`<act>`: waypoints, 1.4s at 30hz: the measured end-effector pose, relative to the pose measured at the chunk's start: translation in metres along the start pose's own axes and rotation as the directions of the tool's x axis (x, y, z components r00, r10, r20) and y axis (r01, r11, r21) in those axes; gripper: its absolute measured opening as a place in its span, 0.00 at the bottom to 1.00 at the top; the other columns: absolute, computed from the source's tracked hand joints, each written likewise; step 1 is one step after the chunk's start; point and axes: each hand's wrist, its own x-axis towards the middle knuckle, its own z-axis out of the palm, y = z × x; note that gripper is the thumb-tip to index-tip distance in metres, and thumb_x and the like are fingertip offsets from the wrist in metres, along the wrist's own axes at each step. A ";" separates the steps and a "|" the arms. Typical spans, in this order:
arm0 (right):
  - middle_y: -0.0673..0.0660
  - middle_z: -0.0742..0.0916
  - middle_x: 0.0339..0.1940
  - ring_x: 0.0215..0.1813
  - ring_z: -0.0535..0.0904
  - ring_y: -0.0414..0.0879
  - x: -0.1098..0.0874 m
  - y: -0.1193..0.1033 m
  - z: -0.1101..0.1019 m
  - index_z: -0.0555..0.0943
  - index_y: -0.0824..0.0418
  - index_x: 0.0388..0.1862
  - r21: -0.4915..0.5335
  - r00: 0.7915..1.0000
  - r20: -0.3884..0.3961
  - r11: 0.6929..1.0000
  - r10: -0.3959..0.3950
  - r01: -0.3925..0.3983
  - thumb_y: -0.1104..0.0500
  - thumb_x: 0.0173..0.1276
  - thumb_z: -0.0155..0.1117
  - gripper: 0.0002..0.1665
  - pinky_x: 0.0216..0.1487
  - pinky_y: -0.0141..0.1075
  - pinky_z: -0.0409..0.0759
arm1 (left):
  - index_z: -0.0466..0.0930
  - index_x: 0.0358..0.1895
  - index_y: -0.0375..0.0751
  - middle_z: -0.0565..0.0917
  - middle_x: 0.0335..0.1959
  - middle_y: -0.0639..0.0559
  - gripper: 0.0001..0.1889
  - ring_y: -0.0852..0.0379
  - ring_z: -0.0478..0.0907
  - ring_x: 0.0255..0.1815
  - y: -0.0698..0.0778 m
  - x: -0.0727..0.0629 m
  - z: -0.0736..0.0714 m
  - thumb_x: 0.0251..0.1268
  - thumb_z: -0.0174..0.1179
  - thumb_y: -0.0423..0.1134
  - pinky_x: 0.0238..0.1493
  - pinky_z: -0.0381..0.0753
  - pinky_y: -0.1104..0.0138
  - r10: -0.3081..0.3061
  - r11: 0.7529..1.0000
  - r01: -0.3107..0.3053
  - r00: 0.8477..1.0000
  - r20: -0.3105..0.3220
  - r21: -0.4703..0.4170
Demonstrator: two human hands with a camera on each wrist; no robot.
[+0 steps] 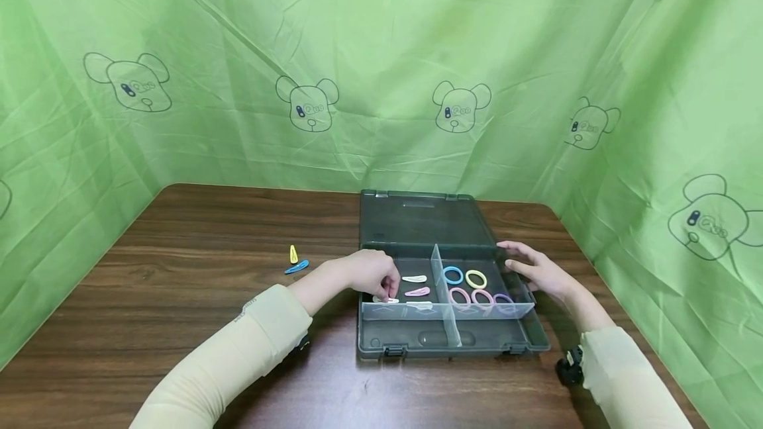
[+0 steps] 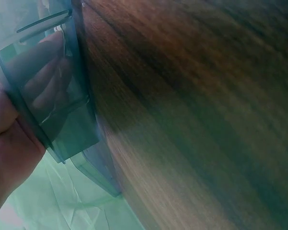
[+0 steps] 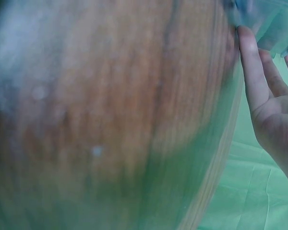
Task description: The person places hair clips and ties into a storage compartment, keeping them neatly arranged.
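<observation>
My left hand (image 1: 372,273) reaches over the left wall of a dark translucent divided box (image 1: 396,333). Its fingertips pinch a white hair clip (image 1: 393,300) low in the left back compartment; in the left wrist view the fingers (image 2: 50,79) show through the box wall. Beside them in that compartment lie another white clip (image 1: 414,279), a pink clip (image 1: 418,292) and a further pale clip (image 1: 420,305) near the divider. My right hand (image 1: 545,275) rests against the box's right side, fingers (image 3: 252,72) extended, holding nothing.
The right back compartment holds several hair ties: blue (image 1: 453,275), yellow (image 1: 476,279), pink (image 1: 459,298) and purple (image 1: 503,303). The box's lid (image 1: 423,220) lies open toward the green curtain (image 1: 381,157). A yellow clip (image 1: 293,255) and a blue clip (image 1: 297,267) lie on the wooden table (image 1: 197,270).
</observation>
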 end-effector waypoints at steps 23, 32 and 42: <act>0.69 0.67 0.63 0.51 0.77 0.47 0.000 0.003 -0.001 0.56 0.55 0.72 -0.022 1.000 -0.011 1.000 0.006 -0.006 0.54 0.73 0.52 0.32 0.38 0.53 0.82 | 0.82 0.41 0.39 0.85 0.35 0.51 0.11 0.63 0.79 0.35 -0.005 -0.025 -0.013 0.53 0.67 0.32 0.43 0.78 0.70 0.096 0.952 -0.135 0.984 -0.149 -0.274; 0.70 0.68 0.63 0.51 0.77 0.48 0.000 0.003 -0.001 0.56 0.54 0.72 -0.027 1.000 -0.009 1.000 0.005 -0.006 0.52 0.72 0.53 0.33 0.38 0.53 0.82 | 0.81 0.43 0.43 0.84 0.39 0.50 0.10 0.60 0.79 0.40 -0.004 -0.050 -0.027 0.57 0.65 0.34 0.47 0.79 0.60 0.060 0.920 -0.151 0.966 -0.250 -0.362; 0.68 0.67 0.64 0.52 0.77 0.47 0.000 0.003 -0.001 0.57 0.54 0.72 -0.028 1.000 -0.013 1.000 0.000 0.000 0.52 0.72 0.53 0.33 0.38 0.53 0.82 | 0.82 0.43 0.49 0.83 0.39 0.57 0.11 0.57 0.80 0.42 -0.023 -0.080 -0.035 0.57 0.66 0.34 0.47 0.79 0.62 -0.068 0.902 -0.107 0.921 -0.383 -0.417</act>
